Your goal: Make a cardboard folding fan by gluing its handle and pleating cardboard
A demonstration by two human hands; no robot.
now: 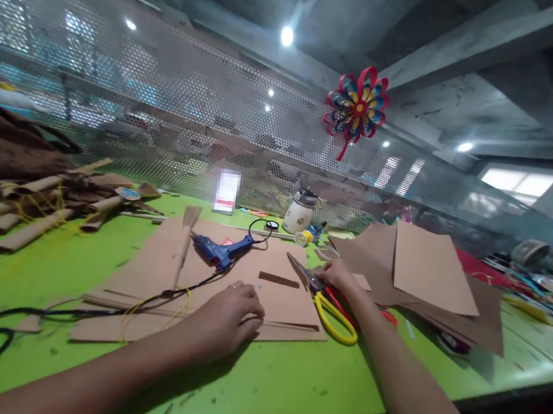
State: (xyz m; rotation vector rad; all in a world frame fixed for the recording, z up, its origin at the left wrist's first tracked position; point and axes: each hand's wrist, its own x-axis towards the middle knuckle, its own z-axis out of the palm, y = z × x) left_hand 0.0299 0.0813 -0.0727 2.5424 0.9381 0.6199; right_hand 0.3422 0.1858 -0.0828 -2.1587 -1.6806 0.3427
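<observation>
My left hand (230, 319) rests at the front of a stack of brown cardboard sheets (274, 307), its fingers curled together. Whatever it may hold is hidden under the fingers. Over at the right edge of the stack, my right hand (341, 275) has its fingers bent down beside yellow-handled scissors (335, 322). A red-handled tool (340, 302) lies under that wrist, partly covered; what the fingertips pinch does not show. A narrow dark brown strip (278, 279) lies between the hands. Behind it, a blue glue gun (220, 252) lies on the sheets, next to a rolled paper piece with a flared end (183, 246).
Black cable (92, 315) crosses the green table (285, 383) from the left. Rolled paper pieces with yellow thread (37, 225) are heaped left. More brown sheets (435, 267) lie right. A white jug (299, 216) and yellow thread spool (303, 238) stand behind, before a perforated screen (188, 109).
</observation>
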